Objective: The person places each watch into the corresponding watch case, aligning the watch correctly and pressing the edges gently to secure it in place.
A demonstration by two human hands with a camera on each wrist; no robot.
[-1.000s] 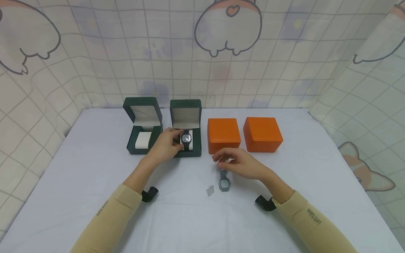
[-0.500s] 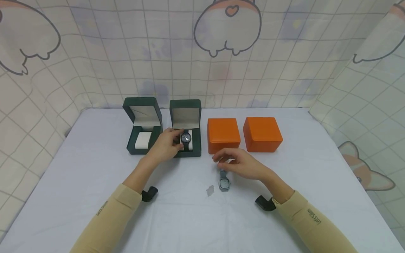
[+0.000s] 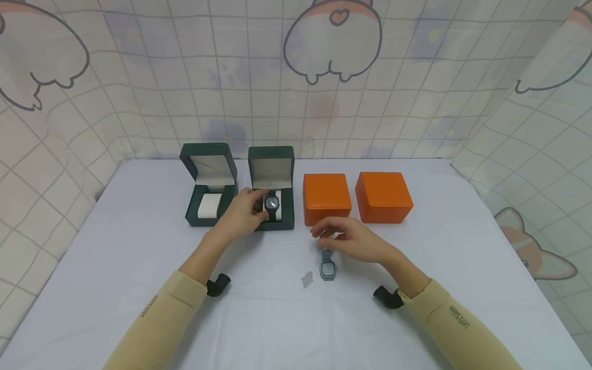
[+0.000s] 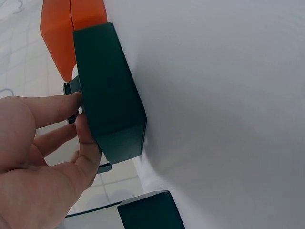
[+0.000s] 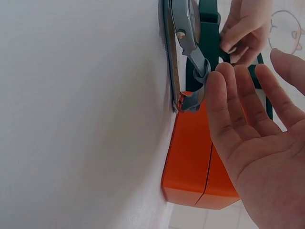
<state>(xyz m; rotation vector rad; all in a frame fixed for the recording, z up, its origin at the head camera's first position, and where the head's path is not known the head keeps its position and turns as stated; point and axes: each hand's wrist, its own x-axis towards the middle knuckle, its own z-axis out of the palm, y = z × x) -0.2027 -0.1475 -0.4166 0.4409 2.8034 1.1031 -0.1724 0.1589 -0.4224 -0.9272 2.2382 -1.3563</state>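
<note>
A dark wristwatch [image 3: 271,202] on a white cushion sits in the right-hand open green watch box [image 3: 288,208]. My left hand [image 3: 242,211] holds it from the left, index finger at the upper strap and thumb at the lower. In the left wrist view the box's side [image 4: 112,95] hides most of the watch, and the fingertips reach in over the rim. My right hand [image 3: 353,239] hovers with relaxed fingers over the strap end of a grey wristwatch [image 3: 328,268] lying on the table. In the right wrist view its fingertips overlap the buckle end and nothing is in the palm.
To the left stands another open green watch box [image 3: 194,208], a bare white cushion [image 3: 209,205] inside. Two closed orange boxes, one left [image 3: 327,198] and one right [image 3: 385,197], stand right of the green ones. A small grey patch [image 3: 307,279] lies beside the grey watch.
</note>
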